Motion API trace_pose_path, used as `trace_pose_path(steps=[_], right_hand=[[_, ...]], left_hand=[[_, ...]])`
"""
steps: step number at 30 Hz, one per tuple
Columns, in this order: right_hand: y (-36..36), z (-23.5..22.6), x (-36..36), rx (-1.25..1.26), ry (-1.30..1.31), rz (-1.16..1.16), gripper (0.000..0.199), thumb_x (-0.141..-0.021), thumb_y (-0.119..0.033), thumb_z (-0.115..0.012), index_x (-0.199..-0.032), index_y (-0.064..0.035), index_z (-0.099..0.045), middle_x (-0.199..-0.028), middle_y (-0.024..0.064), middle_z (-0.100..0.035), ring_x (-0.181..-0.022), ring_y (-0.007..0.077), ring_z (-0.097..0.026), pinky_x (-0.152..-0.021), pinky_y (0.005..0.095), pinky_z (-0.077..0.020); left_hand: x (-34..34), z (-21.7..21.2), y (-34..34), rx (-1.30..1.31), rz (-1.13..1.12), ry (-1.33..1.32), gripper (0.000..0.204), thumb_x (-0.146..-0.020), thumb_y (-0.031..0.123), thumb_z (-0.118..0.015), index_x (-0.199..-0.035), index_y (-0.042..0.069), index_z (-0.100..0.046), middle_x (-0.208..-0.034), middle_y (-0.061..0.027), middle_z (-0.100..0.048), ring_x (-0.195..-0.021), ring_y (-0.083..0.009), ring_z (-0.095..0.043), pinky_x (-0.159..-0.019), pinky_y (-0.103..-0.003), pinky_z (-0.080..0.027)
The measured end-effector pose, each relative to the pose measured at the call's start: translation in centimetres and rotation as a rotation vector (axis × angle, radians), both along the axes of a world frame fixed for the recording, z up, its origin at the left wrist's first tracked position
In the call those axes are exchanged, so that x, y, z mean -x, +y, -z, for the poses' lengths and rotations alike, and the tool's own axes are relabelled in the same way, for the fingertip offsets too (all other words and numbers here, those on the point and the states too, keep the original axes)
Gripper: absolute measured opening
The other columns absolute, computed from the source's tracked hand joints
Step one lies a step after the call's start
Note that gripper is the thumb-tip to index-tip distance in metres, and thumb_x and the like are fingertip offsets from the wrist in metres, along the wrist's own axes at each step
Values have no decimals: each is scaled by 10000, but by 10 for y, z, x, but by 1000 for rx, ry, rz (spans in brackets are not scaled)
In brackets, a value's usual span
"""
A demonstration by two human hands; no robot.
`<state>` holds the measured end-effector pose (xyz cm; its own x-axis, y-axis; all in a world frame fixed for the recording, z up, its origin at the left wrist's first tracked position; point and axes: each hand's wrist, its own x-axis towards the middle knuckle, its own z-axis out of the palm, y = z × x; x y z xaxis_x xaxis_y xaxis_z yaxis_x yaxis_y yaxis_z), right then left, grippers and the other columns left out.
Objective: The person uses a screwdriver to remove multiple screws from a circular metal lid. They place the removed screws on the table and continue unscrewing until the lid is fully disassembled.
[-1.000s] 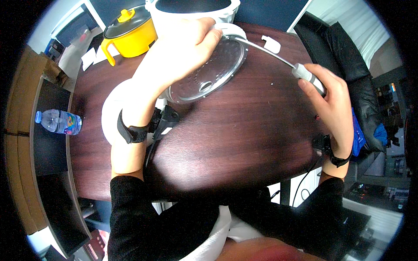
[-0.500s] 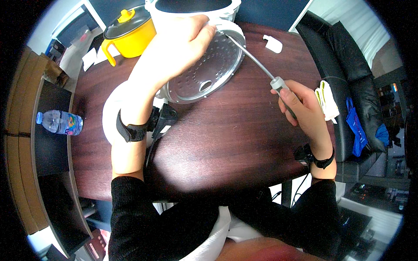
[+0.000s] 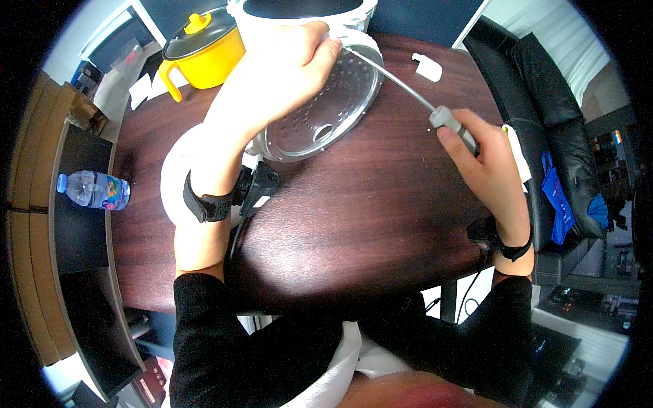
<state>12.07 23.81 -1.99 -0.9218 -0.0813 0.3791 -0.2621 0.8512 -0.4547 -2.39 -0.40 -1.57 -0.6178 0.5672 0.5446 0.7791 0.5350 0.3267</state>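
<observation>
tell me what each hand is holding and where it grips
The right hand holds a screwdriver by its grey handle. The left hand grips the round perforated metal lid at its upper rim.

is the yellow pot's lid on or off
On. The dark lid with its yellow knob sits over the yellow pot, covering its mouth.

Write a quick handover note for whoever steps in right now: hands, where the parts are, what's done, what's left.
Left hand: gripping the perforated metal lid plate, tilted on the dark wooden table against the white cooker.
Right hand: shut on the screwdriver, tip at the plate's upper rim beside the left fingertips.
Done: tool brought to the rim.
Left: whatever fastening sits there; it is hidden.
Nearby: yellow pot, water bottle.
</observation>
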Motion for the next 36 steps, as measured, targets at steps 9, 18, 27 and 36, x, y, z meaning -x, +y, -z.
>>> trace_pose_path(steps=[9,18,27,36], right_hand=[[-1,-46,6,-623,396,119,267,-786,-223,-715,-1016,-113,-637,-794,81,-569,-692,284,-605,-599,364,-481],[27,-7,-5,-35,-20,9,183,-854,-153,-680,-975,-26,-628,-782,113,-624,-677,242,-598,-610,326,-449],[44,78,-21,-203,-544,161,328,-901,-342,-603,-930,-16,-573,-729,217,-618,-740,399,-625,-634,464,-471],[33,98,-15,-411,-171,-127,311,-842,-321,-667,-924,-47,-545,-776,121,-607,-704,337,-613,-652,444,-483]], left_hand=[[-3,0,2,-20,-10,58,337,-949,283,-473,-848,-18,-586,-730,-232,-600,-746,-386,-623,-703,-441,-475],[0,3,-1,-4,25,35,328,-960,301,-490,-919,-15,-565,-758,-226,-580,-779,-386,-602,-690,-433,-449],[-1,3,-2,12,37,54,341,-962,334,-497,-949,0,-565,-820,-219,-592,-839,-380,-597,-743,-435,-447],[-1,1,-2,36,7,45,351,-955,342,-518,-1013,1,-576,-871,-208,-609,-885,-368,-598,-785,-412,-457]])
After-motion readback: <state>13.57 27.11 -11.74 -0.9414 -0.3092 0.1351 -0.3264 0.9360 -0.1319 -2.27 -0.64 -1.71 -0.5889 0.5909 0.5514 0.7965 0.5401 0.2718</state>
